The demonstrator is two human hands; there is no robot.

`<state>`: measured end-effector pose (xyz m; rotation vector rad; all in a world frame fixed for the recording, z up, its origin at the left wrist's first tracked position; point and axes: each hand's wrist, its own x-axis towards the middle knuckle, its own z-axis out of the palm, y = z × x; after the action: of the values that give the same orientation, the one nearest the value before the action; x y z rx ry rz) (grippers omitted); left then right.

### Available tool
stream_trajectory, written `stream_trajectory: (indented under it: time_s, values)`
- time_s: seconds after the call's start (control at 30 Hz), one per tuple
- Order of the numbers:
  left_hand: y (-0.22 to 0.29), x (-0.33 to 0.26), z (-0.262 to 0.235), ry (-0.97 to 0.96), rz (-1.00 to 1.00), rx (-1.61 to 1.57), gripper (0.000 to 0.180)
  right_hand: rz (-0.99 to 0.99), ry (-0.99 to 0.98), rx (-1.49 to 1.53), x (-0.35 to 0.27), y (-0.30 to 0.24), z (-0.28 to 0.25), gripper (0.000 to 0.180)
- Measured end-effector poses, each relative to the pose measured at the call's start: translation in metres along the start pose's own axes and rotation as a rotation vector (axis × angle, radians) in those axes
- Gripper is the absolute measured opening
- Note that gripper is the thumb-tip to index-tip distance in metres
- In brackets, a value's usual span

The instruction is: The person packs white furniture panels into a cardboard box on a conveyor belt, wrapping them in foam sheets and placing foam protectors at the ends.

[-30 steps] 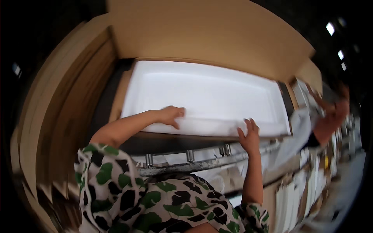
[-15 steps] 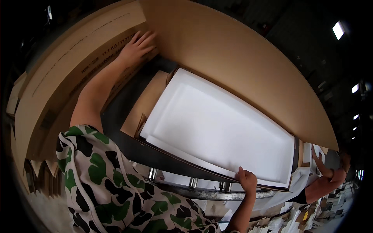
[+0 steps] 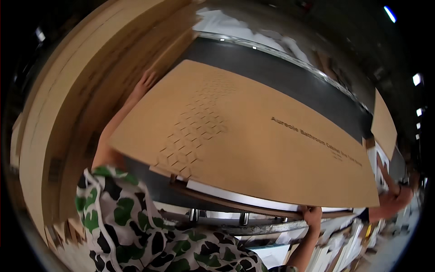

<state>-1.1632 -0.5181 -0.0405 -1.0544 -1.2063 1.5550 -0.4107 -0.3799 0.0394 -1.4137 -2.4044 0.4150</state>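
Flat cardboard lid [image 3: 253, 136] swung down — left fingers [image 3: 146, 78] outstretched, right fingers [image 3: 312, 211] half-hidden, grip unclear.

This looks like a packing area in a factory or warehouse; which of the two is unclear. A long black table [image 3: 272, 68] with a metal rail [image 3: 290, 54] runs past one o'clock, bearing a big flat carton [image 3: 253, 145] at the centre. Tall cardboard boxes [image 3: 68, 95] stand stacked between nine and ten o'clock. Another person's arm [image 3: 389, 199] reaches in at four o'clock, and bright lights [image 3: 417, 79] dot a dark hall around two o'clock.
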Motion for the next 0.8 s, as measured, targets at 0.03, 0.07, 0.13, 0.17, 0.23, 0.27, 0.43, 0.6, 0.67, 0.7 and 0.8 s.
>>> stream_trajectory:
  time_s: [0.03,0.07,0.13,0.17,0.23,0.27,0.43,0.6,0.67,0.7,0.8]
  values:
    - [-0.008,0.002,-0.025,0.077,0.019,0.057,0.057,-0.124,0.03,-0.012,-0.007,0.007,-0.006,0.028]
    - [-0.021,0.0,-0.048,0.056,0.096,-0.412,0.058,-0.061,-0.048,-0.081,-0.009,0.014,-0.009,0.025]
    - [-0.021,-0.015,-0.017,-0.062,0.07,-0.541,0.056,-0.071,-0.09,-0.135,-0.008,0.014,-0.003,0.025]
    - [-0.039,-0.007,-0.03,-0.032,0.066,-0.578,0.054,-0.081,-0.009,-0.177,-0.007,0.026,-0.006,0.026]
    - [-0.001,0.0,0.027,-0.105,0.015,-0.764,0.051,-0.145,0.04,-0.04,0.009,0.01,0.003,0.025]
    - [0.014,0.002,0.051,-0.183,-0.014,-0.845,0.051,-0.023,-0.039,-0.046,0.013,0.002,0.004,0.024]
    - [0.007,0.022,0.019,-0.574,0.16,-1.021,0.028,0.096,-0.07,-0.134,0.019,-0.002,-0.021,0.03]
    - [-0.109,-0.097,-0.101,-0.245,0.398,-1.378,0.021,0.057,-0.137,-0.293,0.01,0.004,-0.029,0.035]
    - [-0.118,-0.133,-0.103,-0.091,0.401,-1.638,0.027,0.092,-0.041,-0.238,0.013,0.0,-0.032,0.036]
    - [-0.109,-0.145,-0.102,0.01,0.358,-2.115,0.038,0.058,0.003,-0.275,0.012,0.008,-0.025,0.038]
    - [-0.109,-0.149,-0.137,0.339,0.177,-2.773,0.055,0.202,-0.064,-0.154,0.014,-0.001,-0.019,0.042]
